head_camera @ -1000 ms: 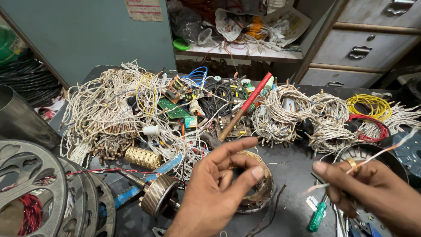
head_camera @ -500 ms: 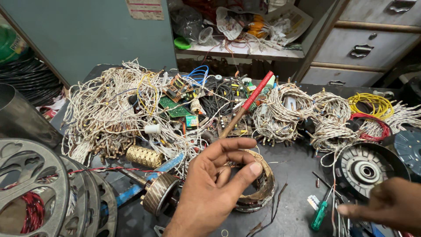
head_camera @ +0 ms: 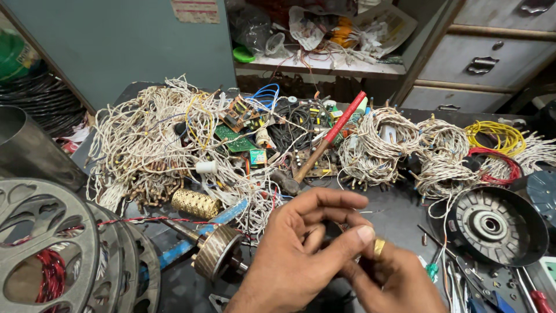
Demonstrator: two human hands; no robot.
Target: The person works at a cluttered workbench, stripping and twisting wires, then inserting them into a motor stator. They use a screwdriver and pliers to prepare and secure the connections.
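Note:
My left hand point(head_camera: 301, 249) is low in the middle of the head view, fingers curled over a dark wound coil that is almost wholly hidden beneath it. My right hand point(head_camera: 399, 278), with a gold ring on one finger, presses in from the right. Its fingers meet the left thumb and fingertips, and what they pinch is hidden. Just left of the hands lies a ribbed metal rotor on a shaft point(head_camera: 217, 252). A black round motor housing point(head_camera: 489, 223) sits to the right.
Tangled white wire bundles point(head_camera: 145, 139) cover the bench's back, with circuit boards point(head_camera: 240, 116), a red-handled tool point(head_camera: 336, 136), and yellow point(head_camera: 498, 136) and red point(head_camera: 492, 162) wire coils. A brass knurled cylinder point(head_camera: 196, 203), metal reels point(head_camera: 46, 243), a green-handled screwdriver point(head_camera: 431, 269) and grey drawers point(head_camera: 492, 52) surround it.
My right hand dropped to the lower right, then swung left to join my left hand. The left fingers closed down over the coil, hiding it.

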